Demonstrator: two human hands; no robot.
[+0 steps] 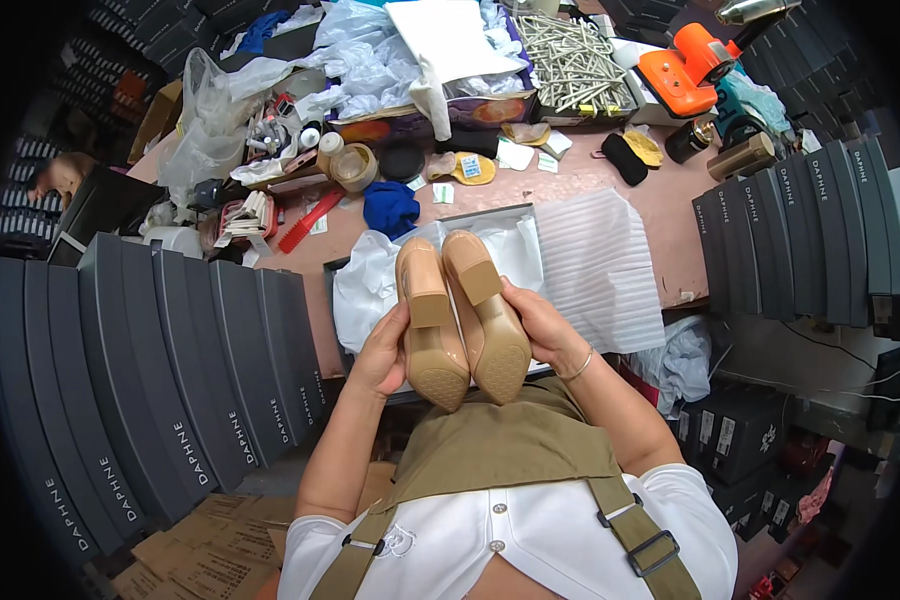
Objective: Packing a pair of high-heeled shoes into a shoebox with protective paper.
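Two beige block-heeled shoes are held side by side, soles turned up and toes toward me. My left hand (382,352) is closed round the side of the left shoe (437,355). Round the outer side of the right shoe (498,345) my right hand (542,322) is closed, its thumb near the heel. Beyond and beneath them lies an open dark grey shoebox (515,212) lined with white tissue paper (365,280). A white ribbed foam sheet (600,265) lies flat at the box's right.
Stacks of dark grey shoeboxes (185,350) rise on the left and more shoeboxes (800,235) on the right. On the pink table (675,215) are a blue cloth (391,208), a red comb (310,222), rolls of tape (354,167) and an orange tool (682,80).
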